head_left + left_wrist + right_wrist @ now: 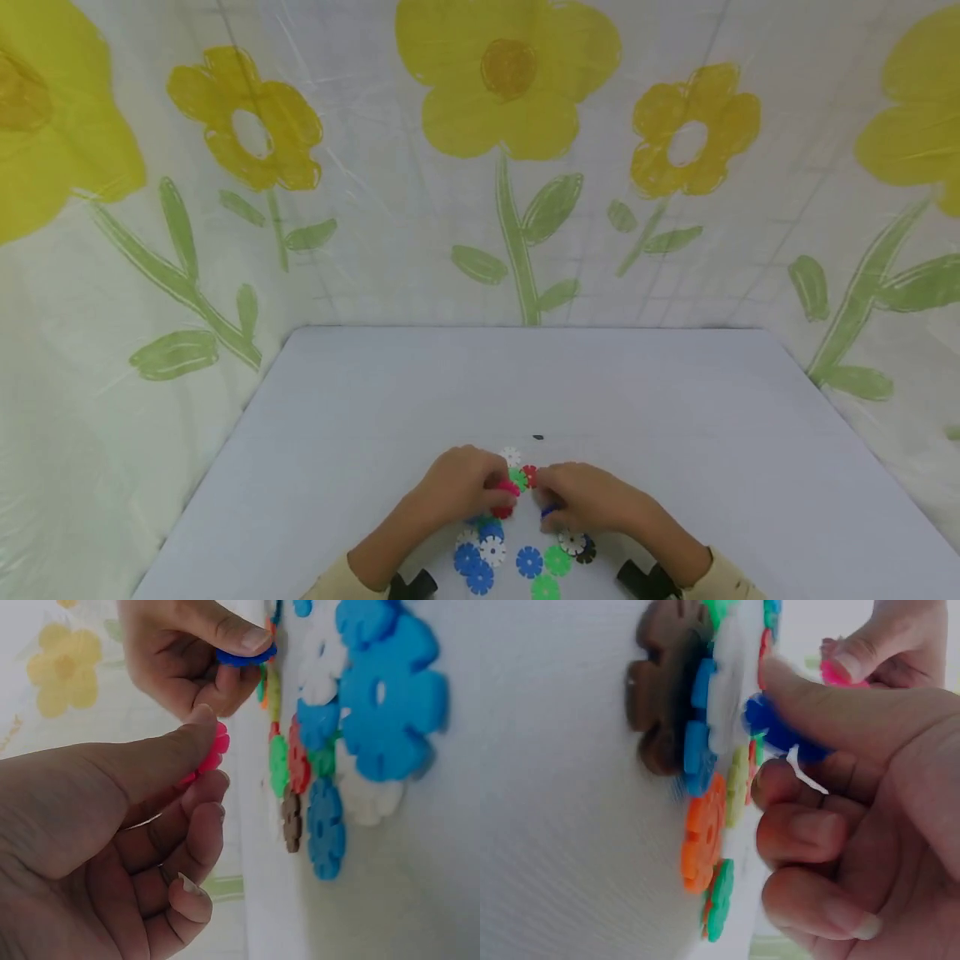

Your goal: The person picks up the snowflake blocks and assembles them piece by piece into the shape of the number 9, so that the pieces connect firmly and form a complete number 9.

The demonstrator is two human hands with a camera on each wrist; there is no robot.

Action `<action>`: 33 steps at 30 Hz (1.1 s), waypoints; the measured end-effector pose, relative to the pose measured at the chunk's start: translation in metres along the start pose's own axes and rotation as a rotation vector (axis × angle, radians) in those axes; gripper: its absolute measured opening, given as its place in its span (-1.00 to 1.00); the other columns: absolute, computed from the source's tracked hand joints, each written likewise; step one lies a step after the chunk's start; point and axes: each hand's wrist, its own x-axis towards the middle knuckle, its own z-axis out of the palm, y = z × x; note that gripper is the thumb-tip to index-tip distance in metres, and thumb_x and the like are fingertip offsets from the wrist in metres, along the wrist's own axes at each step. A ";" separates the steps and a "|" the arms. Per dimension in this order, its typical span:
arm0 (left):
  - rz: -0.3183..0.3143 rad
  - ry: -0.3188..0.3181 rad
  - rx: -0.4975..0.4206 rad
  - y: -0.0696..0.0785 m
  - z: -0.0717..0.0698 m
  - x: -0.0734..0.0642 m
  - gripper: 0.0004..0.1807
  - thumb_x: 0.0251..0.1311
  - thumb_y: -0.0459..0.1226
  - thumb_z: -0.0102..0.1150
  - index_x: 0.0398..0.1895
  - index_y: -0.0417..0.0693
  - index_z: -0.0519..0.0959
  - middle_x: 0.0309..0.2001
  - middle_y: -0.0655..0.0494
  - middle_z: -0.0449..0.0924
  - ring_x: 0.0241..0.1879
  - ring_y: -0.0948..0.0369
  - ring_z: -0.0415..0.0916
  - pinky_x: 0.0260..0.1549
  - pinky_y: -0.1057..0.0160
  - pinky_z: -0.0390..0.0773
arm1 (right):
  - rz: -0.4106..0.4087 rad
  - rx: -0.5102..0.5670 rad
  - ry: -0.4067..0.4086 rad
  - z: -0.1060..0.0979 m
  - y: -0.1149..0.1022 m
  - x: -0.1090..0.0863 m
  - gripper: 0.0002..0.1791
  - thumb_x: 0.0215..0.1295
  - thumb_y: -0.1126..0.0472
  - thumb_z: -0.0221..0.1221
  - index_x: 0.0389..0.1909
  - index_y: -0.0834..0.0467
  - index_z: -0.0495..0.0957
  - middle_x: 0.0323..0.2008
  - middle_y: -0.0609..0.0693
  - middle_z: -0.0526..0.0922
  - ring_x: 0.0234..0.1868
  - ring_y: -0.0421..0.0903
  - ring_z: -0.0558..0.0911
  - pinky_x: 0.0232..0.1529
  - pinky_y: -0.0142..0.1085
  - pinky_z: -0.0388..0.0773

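Observation:
Between thumb and fingers my left hand (465, 483) pinches a pink notched flower-shaped disc (215, 754). To its right, my right hand (592, 497) pinches a dark blue disc (776, 733) of the same kind. The hands face each other just above the table, and the two discs are apart. Several loose discs lie beneath and around them: blue (480, 577), white (492, 550), green (557, 560), and a brown one (664, 690) close to the right hand. A red disc (530, 476) shows between the hands.
The white table (360, 392) runs back to a hanging sheet (375, 250) printed with yellow flowers. A small dark spot (537, 437) is on the table beyond the discs. In the right wrist view, an orange disc (703, 836) lies near the right fingers.

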 end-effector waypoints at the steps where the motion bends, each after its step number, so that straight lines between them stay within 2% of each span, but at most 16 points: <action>1: -0.006 0.007 -0.013 0.000 -0.002 0.000 -0.84 0.15 -0.06 0.45 -0.46 0.17 0.66 -0.61 0.46 0.45 -0.57 0.39 0.40 -0.50 0.41 0.46 | -0.008 0.023 0.007 -0.001 0.001 0.000 -0.72 0.21 0.01 0.42 -0.36 -0.08 0.45 -0.56 -0.29 0.40 -0.51 -0.34 0.37 -0.47 -0.44 0.38; 5: -0.009 0.048 -0.091 -0.001 -0.012 -0.001 -0.87 0.18 -0.09 0.43 -0.42 0.16 0.67 -0.58 0.45 0.48 -0.54 0.40 0.44 -0.47 0.41 0.50 | -0.076 0.144 0.062 -0.008 0.004 -0.002 -0.81 0.28 0.03 0.36 -0.34 -0.10 0.50 -0.57 -0.30 0.44 -0.54 -0.36 0.37 -0.52 -0.46 0.37; 10: 0.058 0.118 -0.192 -0.001 -0.028 -0.005 -0.94 0.29 -0.18 0.34 -0.28 0.08 0.68 -0.47 0.34 0.64 -0.46 0.47 0.52 -0.35 0.44 0.57 | -0.162 0.310 0.150 -0.024 0.001 -0.004 -0.94 0.39 0.14 0.27 -0.19 -0.06 0.58 -0.38 -0.15 0.65 -0.40 -0.30 0.52 -0.34 -0.37 0.58; 13: 0.100 0.170 -0.217 0.001 -0.035 -0.009 -0.92 0.34 -0.17 0.28 -0.22 0.07 0.69 -0.40 0.33 0.68 -0.40 0.47 0.56 -0.33 0.42 0.59 | -0.210 0.377 0.204 -0.032 -0.003 -0.004 -0.86 0.45 0.20 0.20 -0.04 -0.01 0.57 -0.31 -0.03 0.68 -0.38 -0.19 0.59 -0.29 -0.29 0.65; 17: 0.137 0.260 -0.228 0.005 -0.042 -0.014 -0.86 0.37 -0.13 0.25 -0.16 0.06 0.72 -0.31 0.36 0.70 -0.32 0.44 0.59 -0.32 0.39 0.60 | -0.271 0.501 0.256 -0.041 -0.012 -0.004 -0.73 0.45 0.30 0.16 0.12 0.10 0.47 -0.44 0.02 0.60 -0.53 0.03 0.57 -0.46 -0.20 0.66; 19: 0.154 0.300 -0.244 0.007 -0.044 -0.016 -0.83 0.38 -0.12 0.24 -0.14 0.05 0.73 -0.26 0.34 0.71 -0.29 0.43 0.60 -0.31 0.38 0.61 | -0.294 0.580 0.262 -0.044 -0.016 -0.003 -0.72 0.46 0.35 0.13 0.13 0.15 0.44 -0.51 0.06 0.55 -0.58 0.14 0.51 -0.53 -0.19 0.63; 22: 0.190 0.336 -0.295 0.009 -0.046 -0.018 -0.81 0.39 -0.12 0.23 -0.11 0.01 0.72 -0.22 0.30 0.72 -0.28 0.40 0.60 -0.29 0.36 0.63 | -0.314 0.696 0.254 -0.047 -0.020 -0.002 -0.75 0.47 0.41 0.07 0.10 0.22 0.44 -0.52 0.13 0.52 -0.62 0.16 0.45 -0.60 -0.22 0.60; 27: 0.241 0.336 -0.377 0.010 -0.047 -0.019 -0.81 0.37 -0.15 0.25 -0.10 -0.01 0.72 -0.18 0.30 0.72 -0.25 0.39 0.62 -0.24 0.31 0.65 | -0.333 0.846 0.236 -0.051 -0.025 -0.004 -0.75 0.50 0.41 0.02 0.13 0.32 0.46 -0.49 0.24 0.49 -0.60 0.07 0.46 -0.55 -0.35 0.58; 30: 0.272 0.337 -0.382 0.011 -0.047 -0.019 -0.81 0.36 -0.15 0.26 -0.11 -0.02 0.73 -0.18 0.30 0.73 -0.24 0.40 0.62 -0.24 0.31 0.65 | -0.365 0.911 0.228 -0.052 -0.026 -0.005 -0.73 0.51 0.42 -0.01 0.15 0.35 0.44 -0.47 0.26 0.47 -0.57 0.04 0.46 -0.50 -0.38 0.59; 33: 0.293 0.343 -0.344 0.012 -0.048 -0.019 -0.82 0.35 -0.16 0.27 -0.12 -0.02 0.74 -0.19 0.29 0.73 -0.26 0.41 0.62 -0.25 0.33 0.65 | -0.374 0.948 0.220 -0.052 -0.028 -0.006 -0.74 0.51 0.43 -0.01 0.14 0.37 0.42 -0.46 0.25 0.47 -0.55 -0.01 0.49 -0.48 -0.38 0.59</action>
